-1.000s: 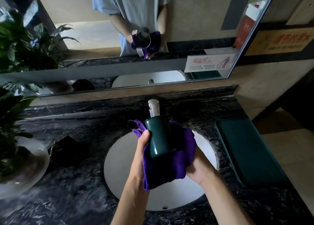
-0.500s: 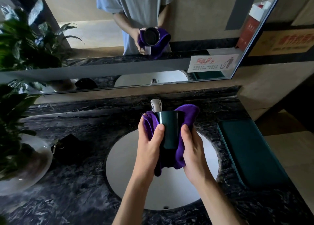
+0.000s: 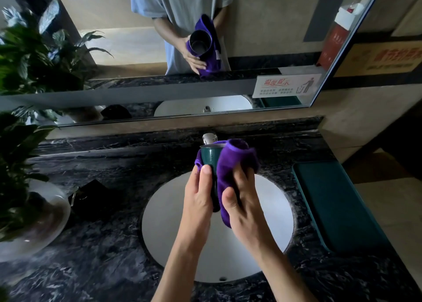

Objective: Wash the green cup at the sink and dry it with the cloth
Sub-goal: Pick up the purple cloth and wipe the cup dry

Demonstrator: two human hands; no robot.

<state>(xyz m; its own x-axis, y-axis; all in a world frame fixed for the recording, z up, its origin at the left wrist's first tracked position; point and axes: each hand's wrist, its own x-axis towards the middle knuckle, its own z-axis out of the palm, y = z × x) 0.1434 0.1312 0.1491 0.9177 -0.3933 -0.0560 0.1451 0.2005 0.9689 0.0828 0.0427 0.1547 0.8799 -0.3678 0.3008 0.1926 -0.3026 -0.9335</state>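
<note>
Over the sink (image 3: 274,210), the left hand (image 3: 198,201) is gripping the rigid, likely wet-slick green cup (image 3: 209,157) low on its wall, while the right hand (image 3: 242,201) is pressing the soft purple cloth (image 3: 235,162) against its 3 o'clock side.

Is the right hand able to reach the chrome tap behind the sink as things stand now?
Probably not freely: the right hand presses the purple cloth against the dark green cup, which stands directly before the chrome tap.

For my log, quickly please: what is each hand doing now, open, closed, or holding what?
Left hand: closed, fingers holding the green cup.
Right hand: closed, fingers holding the purple cloth against the cup.
</note>
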